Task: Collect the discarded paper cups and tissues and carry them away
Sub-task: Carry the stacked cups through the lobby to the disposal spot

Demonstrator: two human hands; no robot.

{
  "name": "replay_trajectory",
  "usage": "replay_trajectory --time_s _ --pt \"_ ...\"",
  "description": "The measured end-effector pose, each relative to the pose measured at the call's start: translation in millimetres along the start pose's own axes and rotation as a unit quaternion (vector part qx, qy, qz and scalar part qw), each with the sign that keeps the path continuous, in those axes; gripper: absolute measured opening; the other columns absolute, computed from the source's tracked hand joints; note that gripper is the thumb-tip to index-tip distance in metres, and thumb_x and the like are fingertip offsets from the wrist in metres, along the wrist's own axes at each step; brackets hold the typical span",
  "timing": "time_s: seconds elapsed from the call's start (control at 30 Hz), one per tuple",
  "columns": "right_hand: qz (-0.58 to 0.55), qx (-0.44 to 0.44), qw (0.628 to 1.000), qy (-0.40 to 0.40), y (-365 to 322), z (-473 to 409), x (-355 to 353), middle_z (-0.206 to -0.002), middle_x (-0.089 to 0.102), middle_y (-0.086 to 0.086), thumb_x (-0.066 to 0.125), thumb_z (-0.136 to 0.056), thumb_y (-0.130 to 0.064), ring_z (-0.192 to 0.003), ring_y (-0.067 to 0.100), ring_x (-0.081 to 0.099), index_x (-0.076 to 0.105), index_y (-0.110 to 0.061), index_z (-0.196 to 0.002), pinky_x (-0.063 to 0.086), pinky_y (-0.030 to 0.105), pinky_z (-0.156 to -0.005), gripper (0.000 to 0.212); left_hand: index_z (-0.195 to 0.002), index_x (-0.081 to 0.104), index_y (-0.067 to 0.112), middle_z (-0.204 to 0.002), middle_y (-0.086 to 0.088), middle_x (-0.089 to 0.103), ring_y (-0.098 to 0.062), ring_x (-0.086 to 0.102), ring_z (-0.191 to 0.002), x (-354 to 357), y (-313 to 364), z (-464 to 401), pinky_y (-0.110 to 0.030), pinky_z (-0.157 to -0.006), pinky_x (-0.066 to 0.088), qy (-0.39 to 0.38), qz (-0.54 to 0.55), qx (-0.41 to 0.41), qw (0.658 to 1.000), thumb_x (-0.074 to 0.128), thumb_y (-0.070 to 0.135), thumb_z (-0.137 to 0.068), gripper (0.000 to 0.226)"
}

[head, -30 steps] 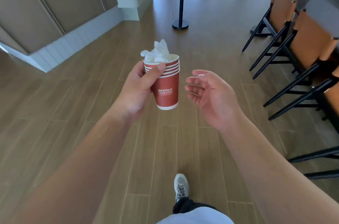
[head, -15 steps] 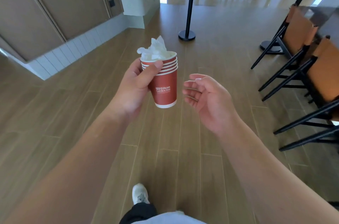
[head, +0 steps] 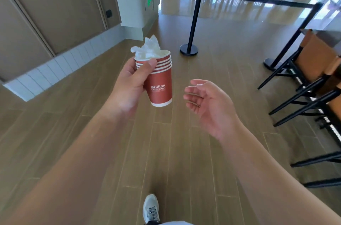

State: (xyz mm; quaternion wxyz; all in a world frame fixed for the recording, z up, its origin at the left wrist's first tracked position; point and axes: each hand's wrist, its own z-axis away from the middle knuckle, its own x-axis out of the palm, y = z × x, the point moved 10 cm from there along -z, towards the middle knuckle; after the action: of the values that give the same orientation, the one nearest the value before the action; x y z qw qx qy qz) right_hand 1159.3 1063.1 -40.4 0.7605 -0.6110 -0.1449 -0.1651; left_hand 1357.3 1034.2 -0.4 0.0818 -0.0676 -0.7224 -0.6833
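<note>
The collecting seems done and the carrying away is what remains, judging by the wooden floor (head: 92,141) underfoot. The left hand (head: 129,84) grips the stack of red cups (head: 160,84) near the rims; the right hand (head: 208,103) is relaxed and empty. The stack is nearly upright, mouth up (bottom tilted slightly right), with the tissues (head: 149,47) stuffed in the top cup.
</note>
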Motion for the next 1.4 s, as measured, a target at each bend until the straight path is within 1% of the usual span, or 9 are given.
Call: replay_trajectory --time_s 0.1,0.2,0.3,0.43,0.63,0.83,1.17,1.3,1.4 --pt "-0.007 -0.017 1.0 0.001 -9.9 -48.4 30.0 -0.087 0.072 0.008 0.06 -0.077 -0.018 -0.076 0.02 0.069 0.066 -0.01 -0.106 0.055 0.03 -0.066 0.031 -0.135 0.058 0.011 -0.114 0.003 0.075 -0.009 0.073 -0.098 -13.5 11.9 -55.8 -0.019 -0.075 0.055 -0.019 -0.004 0.006 1.0 0.067 0.039 -0.084 0.059" --pt "-0.009 -0.019 1.0 -0.001 -8.4 -86.3 49.7 -0.088 0.073 0.008 0.06 -0.077 -0.019 -0.077 0.02 0.068 0.066 -0.009 -0.106 0.055 0.03 -0.067 0.031 -0.132 0.06 0.015 -0.111 0.006 0.076 -0.009 0.073 -0.098 -19.9 12.9 -96.8 -0.019 -0.074 0.055 -0.038 -0.003 0.007 0.999 0.072 0.044 -0.082 0.059" --pt "-0.013 -0.023 1.0 0.007 -8.6 -120.6 56.9 -0.087 0.072 0.008 0.058 -0.079 -0.018 -0.076 0.02 0.067 0.066 -0.009 -0.106 0.054 0.03 -0.068 0.029 -0.133 0.06 0.015 -0.112 0.006 0.076 -0.01 0.073 -0.1 -22.5 9.1 -132.9 -0.022 -0.076 0.056 -0.051 0.01 0.003 0.999 0.073 0.053 -0.074 0.072" --pt "-0.013 -0.035 0.999 0.017 -15.2 -167.9 57.7 -0.087 0.072 0.008 0.054 -0.087 -0.014 -0.075 0.02 0.067 0.064 -0.007 -0.109 0.053 0.032 -0.07 0.025 -0.136 0.058 0.013 -0.113 0.005 0.076 -0.01 0.073 -0.1 -22.8 -0.2 -183.4 -0.022 -0.076 0.056 -0.059 0.015 -0.006 0.998 0.074 0.053 -0.073 0.076" --pt "-0.032 -0.034 0.999 0.022 -30.5 -261.1 59.2 -0.085 0.071 0.008 0.05 -0.094 -0.009 -0.073 0.019 0.066 0.065 -0.008 -0.105 0.054 0.03 -0.067 0.018 -0.129 0.06 0.016 -0.107 0.007 0.077 -0.008 0.074 -0.095 -19.9 -24.0 -272.0 -0.02 -0.072 0.056 -0.052 0.007 -0.028 0.998 0.07 0.039 -0.083 0.052" --pt "-0.047 -0.043 0.998 -0.001 -63.7 -387.0 64.3 -0.086 0.071 0.008 0.054 -0.087 -0.014 -0.074 0.018 0.067 0.065 -0.009 -0.105 0.054 0.029 -0.064 0.021 -0.129 0.062 0.016 -0.111 0.005 0.077 -0.01 0.074 -0.098 -9.0 -33.2 -394.3 -0.021 -0.074 0.056 -0.039 -0.01 -0.025 0.999 0.07 0.039 -0.084 0.051" --pt "-0.061 -0.038 0.997 0.018 -147.1 -581.0 37.9 -0.084 0.071 0.007 0.049 -0.095 -0.01 -0.071 0.018 0.067 0.065 -0.009 -0.104 0.052 0.028 -0.066 0.019 -0.124 0.063 0.019 -0.109 0.007 0.078 -0.008 0.074 -0.097 34.7 -34.2 -590.1 -0.019 -0.074 0.056 -0.033 -0.021 -0.029 0.999 0.074 0.041 -0.08 0.051" --pt "-0.066 -0.03 0.997 0.013 -152.7 -641.5 48.5 -0.084 0.072 0.006 0.049 -0.095 -0.01 -0.071 0.018 0.067 0.064 -0.01 -0.105 0.052 0.028 -0.065 0.019 -0.124 0.064 0.021 -0.113 0.006 0.077 -0.01 0.074 -0.101 21.5 -33.4 -644.8 -0.02 -0.077 0.056 -0.03 -0.03 -0.025 0.999 0.077 0.047 -0.075 0.057" --pt "-0.053 -0.02 0.998 0.01 -144.6 -687.0 59.8 -0.084 0.072 0.006 0.049 -0.094 -0.01 -0.072 0.018 0.067 0.065 -0.011 -0.103 0.052 0.028 -0.067 0.018 -0.122 0.065 0.024 -0.111 0.006 0.078 -0.011 0.074 -0.1 0.7 -38.2 -688.7 -0.021 -0.076 0.057 -0.015 -0.019 -0.025 0.999 0.076 0.043 -0.079 0.049"
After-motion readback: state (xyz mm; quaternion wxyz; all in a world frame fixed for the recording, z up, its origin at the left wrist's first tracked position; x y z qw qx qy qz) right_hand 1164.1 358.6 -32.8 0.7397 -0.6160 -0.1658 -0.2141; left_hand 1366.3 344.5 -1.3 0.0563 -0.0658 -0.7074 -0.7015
